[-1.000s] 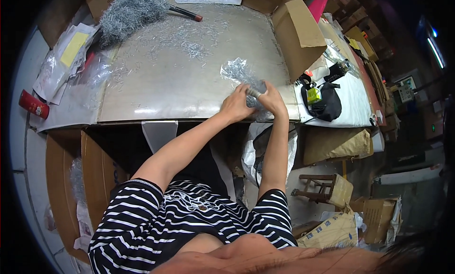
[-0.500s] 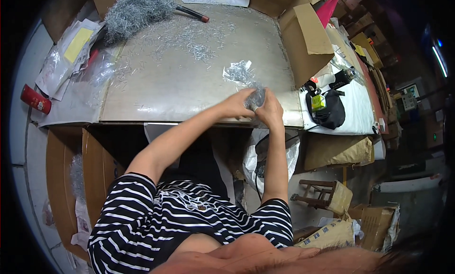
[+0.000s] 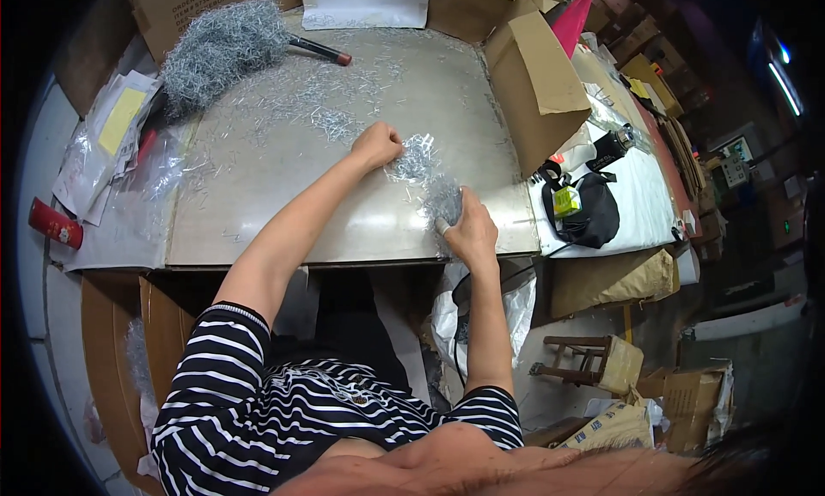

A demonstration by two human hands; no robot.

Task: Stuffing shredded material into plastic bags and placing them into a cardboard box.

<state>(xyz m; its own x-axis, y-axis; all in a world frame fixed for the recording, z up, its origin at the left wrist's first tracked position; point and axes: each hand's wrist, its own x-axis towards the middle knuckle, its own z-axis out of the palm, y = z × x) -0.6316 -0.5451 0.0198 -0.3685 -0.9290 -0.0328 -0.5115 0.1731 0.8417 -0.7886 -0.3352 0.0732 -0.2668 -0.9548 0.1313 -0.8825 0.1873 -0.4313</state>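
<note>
My right hand [image 3: 474, 231] is closed around a clear plastic bag [image 3: 444, 200] with silvery bits in it, near the front edge of the metal tabletop [image 3: 284, 221]. Touching the bag's far side is a small heap of shiny silvery pins [image 3: 416, 159]. My left hand [image 3: 376, 146] is at that heap's left edge, fingers curled together in a pinch. Whatever they hold, if anything, is hidden. More loose pins [image 3: 331, 118] lie scattered beyond my left hand. A large mound of pins [image 3: 225, 54] rises at the far left, with a dark red-tipped rod [image 3: 322, 49] sticking out beside it.
An open cardboard box [image 3: 537, 88] borders the tabletop on the right. Past it are a black pouch [image 3: 593, 208] and a black bottle [image 3: 612, 146]. On the left lie papers in plastic [image 3: 107, 144] and a red can [image 3: 56, 224]. A wooden stool [image 3: 593, 363] stands below right.
My left hand has let go of the bag and moved left and away from me to the small heap. My right hand keeps the bag, slightly lower in view. The whole view has shifted.
</note>
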